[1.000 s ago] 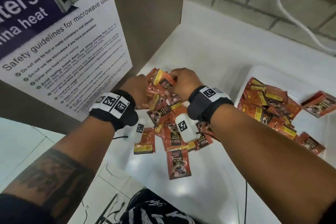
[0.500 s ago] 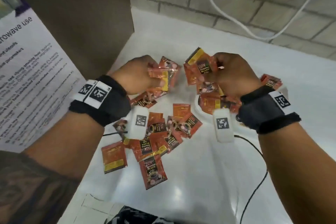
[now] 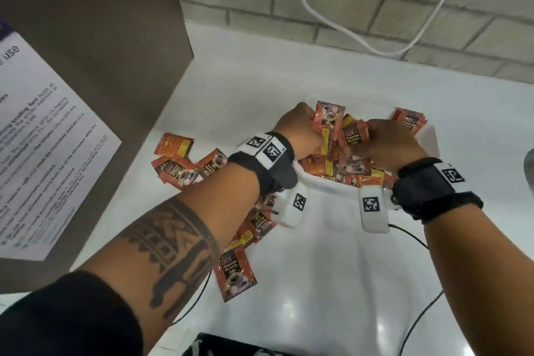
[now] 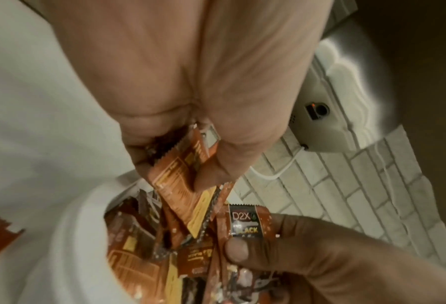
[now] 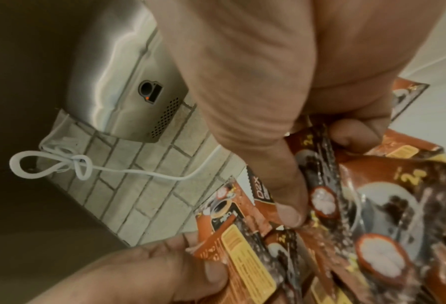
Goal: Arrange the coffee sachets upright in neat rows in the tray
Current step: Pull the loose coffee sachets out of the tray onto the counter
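Black wristbands [image 3: 261, 165] with white square-code tags on both wrists; white camera pods [image 3: 372, 208] beneath; left forearm tattoo [image 3: 176, 243], dark sleeve [image 3: 72, 318]

We reach both forearms toward centre frame, our left hand [image 3: 300, 131] and right hand [image 3: 388, 143] side by side (wrists strapped in black bands), fingers curled around orange sachets [image 3: 351, 136].

sachet [image 3: 236, 274] "D2X BLACK Cafe", poster [image 3: 43, 153] "use"
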Available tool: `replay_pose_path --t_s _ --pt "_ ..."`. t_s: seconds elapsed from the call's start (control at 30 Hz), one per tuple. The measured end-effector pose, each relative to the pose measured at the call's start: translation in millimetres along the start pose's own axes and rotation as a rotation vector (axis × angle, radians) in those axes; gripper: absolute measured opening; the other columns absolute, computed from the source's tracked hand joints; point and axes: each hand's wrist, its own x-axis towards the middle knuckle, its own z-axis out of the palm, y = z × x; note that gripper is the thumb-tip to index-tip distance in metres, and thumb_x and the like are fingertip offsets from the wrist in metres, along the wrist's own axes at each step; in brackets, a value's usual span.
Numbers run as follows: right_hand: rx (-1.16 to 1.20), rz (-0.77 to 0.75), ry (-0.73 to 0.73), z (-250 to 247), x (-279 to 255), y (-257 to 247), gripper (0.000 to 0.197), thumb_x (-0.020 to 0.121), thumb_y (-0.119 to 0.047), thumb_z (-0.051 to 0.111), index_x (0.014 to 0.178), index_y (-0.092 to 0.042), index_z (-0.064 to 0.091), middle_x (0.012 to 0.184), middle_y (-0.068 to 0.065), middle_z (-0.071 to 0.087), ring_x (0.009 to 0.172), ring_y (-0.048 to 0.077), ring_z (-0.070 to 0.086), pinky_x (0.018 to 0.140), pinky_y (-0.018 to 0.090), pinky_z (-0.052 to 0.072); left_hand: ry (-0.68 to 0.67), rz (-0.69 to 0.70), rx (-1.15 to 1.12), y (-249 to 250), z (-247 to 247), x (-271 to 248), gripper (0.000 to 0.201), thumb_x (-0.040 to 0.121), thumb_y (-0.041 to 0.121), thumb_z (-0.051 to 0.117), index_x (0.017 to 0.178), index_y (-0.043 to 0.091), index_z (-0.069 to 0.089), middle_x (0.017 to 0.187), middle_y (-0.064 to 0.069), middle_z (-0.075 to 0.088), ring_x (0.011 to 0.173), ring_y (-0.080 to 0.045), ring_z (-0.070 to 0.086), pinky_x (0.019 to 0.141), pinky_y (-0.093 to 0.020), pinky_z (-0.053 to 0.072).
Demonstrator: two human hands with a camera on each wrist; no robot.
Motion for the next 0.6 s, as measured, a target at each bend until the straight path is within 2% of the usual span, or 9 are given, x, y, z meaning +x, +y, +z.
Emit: replay_pose_path --t_s 0.07,0.17,0.27,0.33,0.4,0.43,0.47,0.53,0.6 --pt "-0.026 0.004 0.006 1.4 -1.2 -0.4 0.02 0.079 -0.025 0.081 0.084 -0.018 0.063 0.073 -0.004 0.06 0.071 0.018 0.057 0.056 0.025 0.035 0.006 0.038 0.067 -0.5 4.8 -2.9 0.043 0.086 0.013 0.068 0.125 0.013 0.048 0.109 -0.003 0.061 0.088 -0.018 0.059 0.062 -0.026 0.043" --pt "-0.064 0.013 -0.004 2.4 -6.0 -1.3 0.023 0.082 -0.025 0.079 0.074 -0.019 0.059 0.068 -0.003 0.058 0.069 0.018 0.055 0.056 0.027 0.034 -0.008 0.091 0.175 -1.2 9.0 -9.4 0.051 0.088 0.018 0.071 0.133 0.01 0.048 0.122 -0.007 0.06 0.103 -0.024 0.06 0.078 -0.028 0.047" --pt "-0.109 0.019 -0.017 2.7 -8.7 -1.9 0.021 0.086 -0.031 0.076 0.082 -0.014 0.063 0.076 0.001 0.062 0.075 0.023 0.058 0.064 0.03 0.038 0.06 0.132 0.191 -9.6 -4.0 -15.2 0.059 0.093 0.028 0.066 0.144 0.009 0.043 0.144 -0.011 0.045 0.123 -0.027 0.053 0.099 -0.031 0.043" --pt "-0.19 0.042 -0.011 2.8 -7.9 -2.5 0.038 0.087 -0.041 0.072 0.095 -0.005 0.066 0.091 0.014 0.067 0.087 0.033 0.061 0.077 0.038 0.048 0.14 0.112 0.153 -24.6 -28.9 -18.3 0.059 0.095 0.026 0.062 0.148 0.013 0.041 0.151 -0.009 0.039 0.131 -0.024 0.049 0.103 -0.025 0.037" --pt "-0.274 0.088 0.027 3.7 -5.2 -1.1 0.053 0.09 -0.048 0.066 0.106 0.002 0.067 0.109 0.024 0.066 0.104 0.041 0.06 0.093 0.049 0.049 0.21 0.005 0.172 -54.3 -61.6 -20.5 0.049 0.094 0.026 0.061 0.141 0.018 0.05 0.145 -0.008 0.043 0.126 -0.024 0.052 0.096 -0.021 0.036" --pt "-0.276 0.128 0.08 4.0 -4.7 -2.3 0.056 0.089 -0.051 0.065 0.11 0.001 0.067 0.117 0.025 0.062 0.113 0.044 0.056 0.1 0.051 0.046 0.229 -0.096 0.223 -73.9 -77.8 -21.4 0.046 0.093 0.027 0.061 0.138 0.018 0.052 0.142 -0.009 0.044 0.124 -0.026 0.053 0.096 -0.022 0.038" --pt "-0.252 0.165 0.147 5.0 -5.7 -6.2 0.056 0.087 -0.054 0.064 0.113 -0.004 0.065 0.124 0.024 0.057 0.12 0.044 0.052 0.104 0.05 0.043 0.234 -0.23 0.301 -94.6 -93.4 -23.0 0.05 0.091 0.031 0.061 0.138 0.019 0.05 0.142 -0.012 0.043 0.124 -0.031 0.053 0.1 -0.028 0.041" --pt "-0.17 0.062 0.262 11.9 -7.1 -21.6 0.041 0.082 -0.048 0.061 0.106 -0.016 0.064 0.125 0.018 0.055 0.118 0.037 0.054 0.101 0.044 0.044 0.158 -0.533 0.527 -131.9 -116.8 -31.3 0.072 0.087 0.044 0.065 0.147 0.02 0.034 0.15 -0.018 0.037 0.133 -0.042 0.044 0.108 -0.048 0.042" --pt "-0.134 -0.172 0.234 26.5 -10.7 -47.9 0.017 0.085 -0.036 0.064 0.094 -0.022 0.068 0.114 0.009 0.063 0.103 0.028 0.062 0.089 0.037 0.05 0.044 -0.655 0.672 -154.4 -126.7 -40.9 0.101 0.079 0.059 0.074 0.156 0.023 0.019 0.16 -0.022 0.022 0.144 -0.047 0.027 0.114 -0.055 0.034"
